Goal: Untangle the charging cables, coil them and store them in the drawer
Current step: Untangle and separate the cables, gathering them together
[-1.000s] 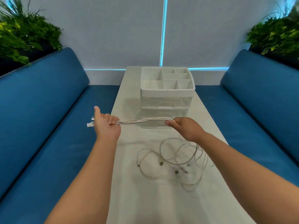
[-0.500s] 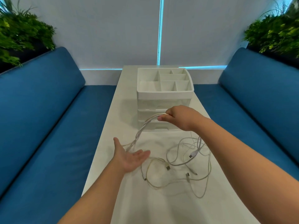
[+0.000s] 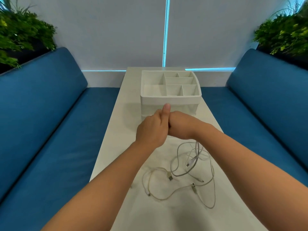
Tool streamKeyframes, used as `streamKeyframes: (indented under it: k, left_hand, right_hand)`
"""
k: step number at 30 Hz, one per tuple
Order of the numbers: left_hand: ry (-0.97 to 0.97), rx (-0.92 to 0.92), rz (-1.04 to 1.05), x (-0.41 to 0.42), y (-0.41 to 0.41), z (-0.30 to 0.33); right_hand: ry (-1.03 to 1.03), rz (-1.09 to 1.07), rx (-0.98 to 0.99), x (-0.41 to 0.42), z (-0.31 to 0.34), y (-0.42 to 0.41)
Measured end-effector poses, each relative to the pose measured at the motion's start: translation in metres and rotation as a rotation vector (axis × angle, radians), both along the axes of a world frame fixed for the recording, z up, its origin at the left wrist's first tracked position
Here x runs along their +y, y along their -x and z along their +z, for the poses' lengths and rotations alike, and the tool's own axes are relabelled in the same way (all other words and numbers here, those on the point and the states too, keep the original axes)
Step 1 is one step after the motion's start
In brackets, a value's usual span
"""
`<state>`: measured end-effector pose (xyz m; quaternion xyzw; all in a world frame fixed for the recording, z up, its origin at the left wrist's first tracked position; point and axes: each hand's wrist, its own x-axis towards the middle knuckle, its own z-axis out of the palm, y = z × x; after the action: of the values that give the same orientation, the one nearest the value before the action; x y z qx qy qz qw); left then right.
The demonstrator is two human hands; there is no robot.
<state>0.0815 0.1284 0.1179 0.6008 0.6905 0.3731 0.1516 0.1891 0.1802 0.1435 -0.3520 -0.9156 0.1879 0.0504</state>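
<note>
White cables point(image 3: 186, 172) lie in a loose tangle on the pale table point(image 3: 116, 134), nearest the viewer and just below and to the right of the two hands. Several plugs show among the loops, and one strand rises from the heap up under the right wrist.

Above the tangle the hands meet, touching side by side. The left hand point(image 3: 152, 129) shows its back, with the thumb standing straight up and the fingers curled away out of sight. The right hand point(image 3: 182, 125) is pressed against it, knuckles toward the viewer and fingers folded under. A cable end leads into this joined grip, but the fingers hide it, so which hand pinches it cannot be told.

Directly beyond the hands, and partly hidden by the raised thumb, stands the white organiser point(image 3: 170, 97), its top tray split into compartments. The drawer point(image 3: 186, 109) fronts below the tray are clear plastic and mostly blocked by the hands.

Blue cushions point(image 3: 50, 114) flank the table on both sides, with green plants point(image 3: 21, 35) above them at the far corners, against a pale wall.
</note>
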Motion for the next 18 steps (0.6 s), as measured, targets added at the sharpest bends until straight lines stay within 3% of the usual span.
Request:
streamKeyframes:
  k: [4,9,18]
  left_hand:
    - [-0.013,0.223,-0.053,-0.002,0.003,0.002]
    - [0.068,0.344,-0.001,0.008,0.034,0.001]
    - [0.002,-0.014,0.013,-0.001,0.059,-0.020]
  right_hand:
    - [0.225,-0.016,0.288,-0.004,-0.015,-0.008]
    - [0.413,-0.130,0.279,0.010,-0.028,-0.041]
    - [0.311,-0.120,0.232,0.017,-0.045,-0.049]
